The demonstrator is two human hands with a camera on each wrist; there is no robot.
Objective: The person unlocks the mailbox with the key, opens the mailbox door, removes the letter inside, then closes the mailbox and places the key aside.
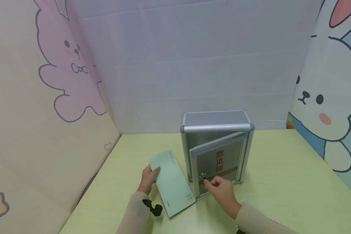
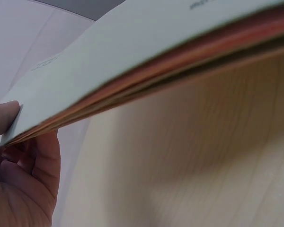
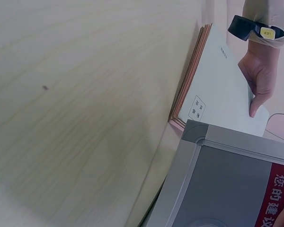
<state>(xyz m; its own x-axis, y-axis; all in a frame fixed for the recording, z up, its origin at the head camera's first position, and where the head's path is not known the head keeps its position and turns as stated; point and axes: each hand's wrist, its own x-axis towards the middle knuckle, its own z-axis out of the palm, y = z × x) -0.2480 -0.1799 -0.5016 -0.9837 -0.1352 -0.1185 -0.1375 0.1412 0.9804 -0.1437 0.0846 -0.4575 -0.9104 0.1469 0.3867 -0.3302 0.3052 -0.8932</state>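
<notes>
A stack of envelopes, pale green on top, is pinched at its left edge by my left hand, thumb on top and fingers beneath. In the left wrist view the stack shows reddish and brown layers along its edge. A grey metal box stands upright with its front door partly swung out. My right hand pinches a small dark piece, perhaps a key, at the door's lock. The stack's lower right corner lies close by the door's bottom corner.
The pale wooden table extends on both sides of the box. Behind it hangs a plain light cloth, with rabbit-printed cloths at left and right.
</notes>
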